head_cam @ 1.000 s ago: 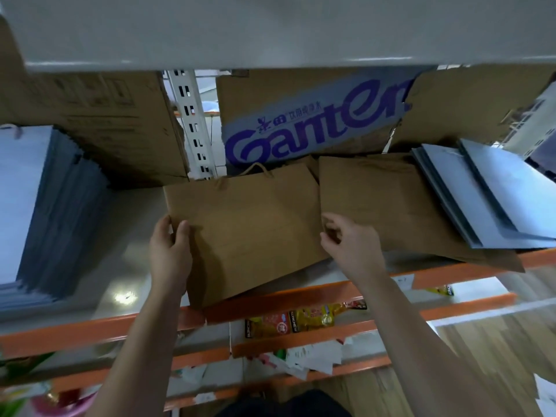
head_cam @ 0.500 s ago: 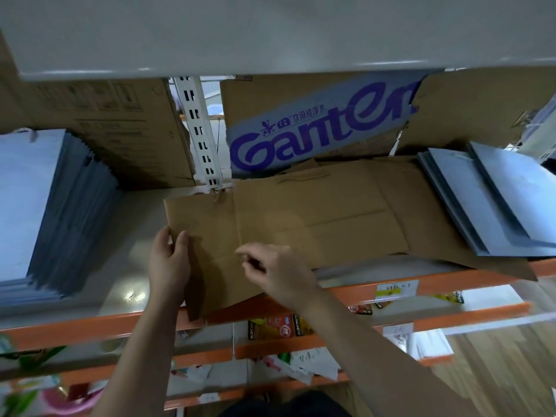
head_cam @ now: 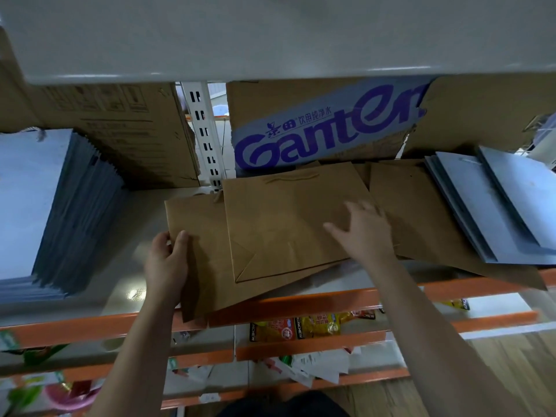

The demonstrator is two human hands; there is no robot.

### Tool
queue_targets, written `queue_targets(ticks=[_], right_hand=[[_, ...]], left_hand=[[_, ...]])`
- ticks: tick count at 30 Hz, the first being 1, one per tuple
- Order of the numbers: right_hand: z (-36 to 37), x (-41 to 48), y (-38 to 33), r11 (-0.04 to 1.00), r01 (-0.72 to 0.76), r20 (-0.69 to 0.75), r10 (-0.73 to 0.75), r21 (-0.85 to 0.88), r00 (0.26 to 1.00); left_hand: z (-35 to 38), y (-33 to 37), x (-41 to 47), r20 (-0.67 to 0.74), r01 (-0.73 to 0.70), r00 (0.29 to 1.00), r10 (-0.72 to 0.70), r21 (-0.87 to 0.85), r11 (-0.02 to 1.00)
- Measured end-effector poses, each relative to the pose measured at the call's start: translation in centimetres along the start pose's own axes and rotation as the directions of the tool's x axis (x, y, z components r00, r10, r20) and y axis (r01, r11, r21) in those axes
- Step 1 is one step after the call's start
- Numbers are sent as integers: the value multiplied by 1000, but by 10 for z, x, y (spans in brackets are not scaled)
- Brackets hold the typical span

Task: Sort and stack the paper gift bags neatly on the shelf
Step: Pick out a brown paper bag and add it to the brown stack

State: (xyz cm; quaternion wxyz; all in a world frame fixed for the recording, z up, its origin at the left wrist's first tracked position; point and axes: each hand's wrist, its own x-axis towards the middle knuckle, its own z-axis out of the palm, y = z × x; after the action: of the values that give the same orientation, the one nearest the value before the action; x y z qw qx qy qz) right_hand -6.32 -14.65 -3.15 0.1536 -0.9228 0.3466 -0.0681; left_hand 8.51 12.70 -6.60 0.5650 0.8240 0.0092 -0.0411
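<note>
Bags of brown paper lie flat on the shelf (head_cam: 141, 212), right in front of the Ganten carton (head_cam: 325, 130). Directly in front of that carton sits the upper brown bag (head_cam: 285, 224), handle end toward it, folded bottom toward the orange beam (head_cam: 301, 305). It overlaps the lower brown bag (head_cam: 195, 224), which sticks out front-left of the carton and hangs a little over the beam.

On that lower bag's left edge the left grip (head_cam: 167, 266) pinches the paper, thumb on top, fingers curled at the edge. Front-right of the carton the right grip (head_cam: 367, 233) is spread, fingers straight, over the right edge of the upper brown bag. It is blurred, so I cannot tell whether it touches.

Right of the carton lie loose brown bags (head_cam: 421, 212), partly under a slanted grey-blue bag pile (head_cam: 481, 206) farther right. Well left of the carton stands a tall grey-blue bag stack (head_cam: 45, 206), in front of a plain carton (head_cam: 114, 130). Just left of the Ganten carton rises a white slotted post (head_cam: 204, 130).
</note>
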Motion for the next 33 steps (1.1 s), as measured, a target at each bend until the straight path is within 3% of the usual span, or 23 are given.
queue_targets(ticks=[3, 7, 10, 16, 26, 33], right_hand=[[-6, 5, 25, 980, -196, -17, 196, -38, 981], [-2, 7, 33, 974, -224, -68, 224, 8, 972], [2, 6, 29, 976, -208, -46, 211, 68, 976], [11, -1, 33, 915, -128, -26, 149, 382, 989], [8, -41, -2, 812, 39, -72, 3, 583, 997], [13, -78, -69, 704, 25, 31, -66, 710, 997]], left_hand=[[1, -1, -2, 4, -8, 1000, 8, 7, 1000], [0, -1, -7, -7, -10, 1000, 10, 22, 1000], [-4, 2, -16, -20, -17, 1000, 17, -5, 1000], [-28, -3, -37, -84, -54, 995, 49, -57, 997], [-82, -13, -68, -200, -109, 977, 79, -142, 984], [-159, -33, -76, -317, -160, 942, 107, -146, 976]])
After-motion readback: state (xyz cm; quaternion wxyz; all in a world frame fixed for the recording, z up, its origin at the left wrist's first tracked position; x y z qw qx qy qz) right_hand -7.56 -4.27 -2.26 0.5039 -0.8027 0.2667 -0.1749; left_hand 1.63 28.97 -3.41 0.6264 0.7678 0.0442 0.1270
